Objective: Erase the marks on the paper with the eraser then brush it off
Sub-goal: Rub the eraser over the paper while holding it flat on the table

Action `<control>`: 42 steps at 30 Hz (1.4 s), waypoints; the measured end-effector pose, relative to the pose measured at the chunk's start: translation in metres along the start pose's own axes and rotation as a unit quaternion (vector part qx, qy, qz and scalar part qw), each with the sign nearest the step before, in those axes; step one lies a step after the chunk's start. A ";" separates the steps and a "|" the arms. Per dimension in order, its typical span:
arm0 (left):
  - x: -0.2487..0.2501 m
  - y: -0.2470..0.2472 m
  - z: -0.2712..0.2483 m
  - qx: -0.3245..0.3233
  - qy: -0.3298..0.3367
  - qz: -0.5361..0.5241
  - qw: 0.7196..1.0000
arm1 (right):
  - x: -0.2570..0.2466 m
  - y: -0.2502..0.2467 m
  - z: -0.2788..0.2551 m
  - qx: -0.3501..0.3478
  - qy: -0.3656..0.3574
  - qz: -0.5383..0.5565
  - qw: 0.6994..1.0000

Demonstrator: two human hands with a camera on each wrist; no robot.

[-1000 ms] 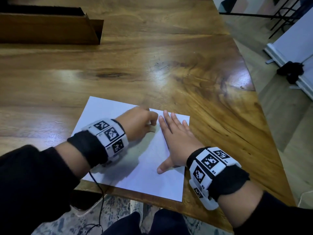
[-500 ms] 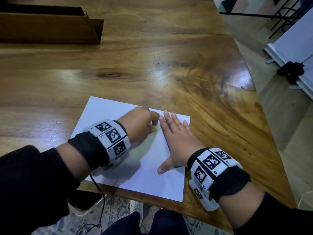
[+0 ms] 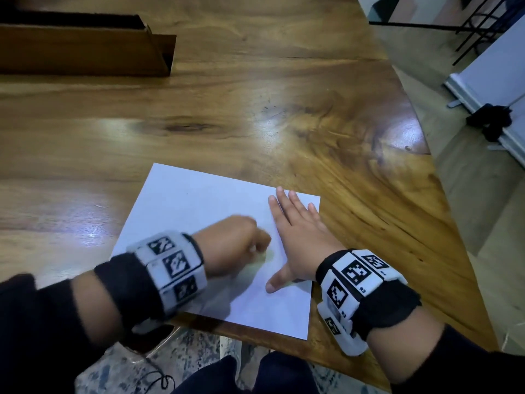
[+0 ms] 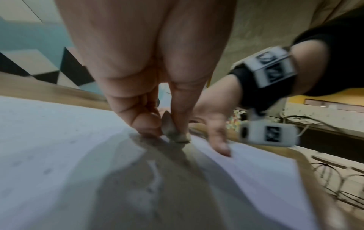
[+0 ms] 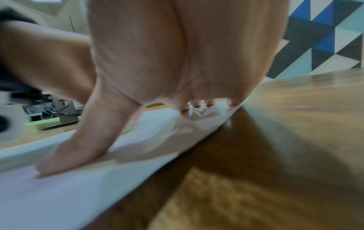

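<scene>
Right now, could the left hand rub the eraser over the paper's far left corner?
Probably yes: the left hand pinches the eraser on the paper, and nothing lies between it and that corner.

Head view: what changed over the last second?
The left hand, pinching the eraser, slid back toward the person along the paper and is now motion-blurred. Same grip on the eraser. The right hand stayed flat, pressing the paper; the paper did not visibly shift.

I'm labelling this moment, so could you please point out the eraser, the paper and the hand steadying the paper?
eraser (image 4: 176, 135): left wrist view, its lower end on the paper.
paper (image 3: 199, 200): head view, bare upper area.
right hand (image 3: 298, 237): head view, back of the hand.
</scene>
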State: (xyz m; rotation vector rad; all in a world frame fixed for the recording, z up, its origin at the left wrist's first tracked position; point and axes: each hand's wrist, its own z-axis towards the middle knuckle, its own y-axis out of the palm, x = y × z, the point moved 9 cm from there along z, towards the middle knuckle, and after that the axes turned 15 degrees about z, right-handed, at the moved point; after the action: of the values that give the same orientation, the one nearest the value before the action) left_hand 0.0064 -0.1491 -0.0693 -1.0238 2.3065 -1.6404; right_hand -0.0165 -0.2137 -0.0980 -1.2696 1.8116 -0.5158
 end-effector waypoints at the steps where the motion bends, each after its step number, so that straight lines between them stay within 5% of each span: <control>1: 0.007 0.010 -0.009 -0.027 0.021 0.008 0.999 | 0.000 0.000 0.000 -0.001 0.001 -0.001 1.000; 5: 0.005 0.007 -0.004 -0.032 0.030 0.016 0.999 | 0.000 0.001 0.000 -0.002 0.003 -0.006 1.000; 10: -0.024 -0.028 0.025 0.091 -0.055 -0.004 0.994 | 0.000 -0.001 0.000 0.003 -0.001 0.003 1.000; 19: -0.004 0.019 -0.026 -0.037 0.024 -0.011 0.999 | 0.000 0.001 0.000 -0.005 0.002 -0.001 1.000; 25: -0.047 -0.031 0.005 0.098 -0.080 -0.018 0.992 | 0.002 0.001 0.001 0.005 0.001 0.010 1.000; 30: -0.059 -0.061 0.035 0.135 -0.110 -0.045 0.984 | 0.002 0.000 0.001 0.008 0.007 0.004 1.000; 35: -0.054 -0.052 0.041 0.135 -0.117 -0.021 0.984 | 0.000 -0.001 0.001 0.006 0.005 0.000 1.000; 42: -0.050 -0.037 0.033 0.024 -0.081 -0.028 0.996 | -0.001 -0.002 0.001 0.006 0.003 -0.001 1.000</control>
State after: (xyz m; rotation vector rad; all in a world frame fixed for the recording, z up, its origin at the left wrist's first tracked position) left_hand 0.0764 -0.1517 -0.0634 -1.1740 2.1441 -1.5619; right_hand -0.0146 -0.2132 -0.0962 -1.2620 1.8100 -0.5322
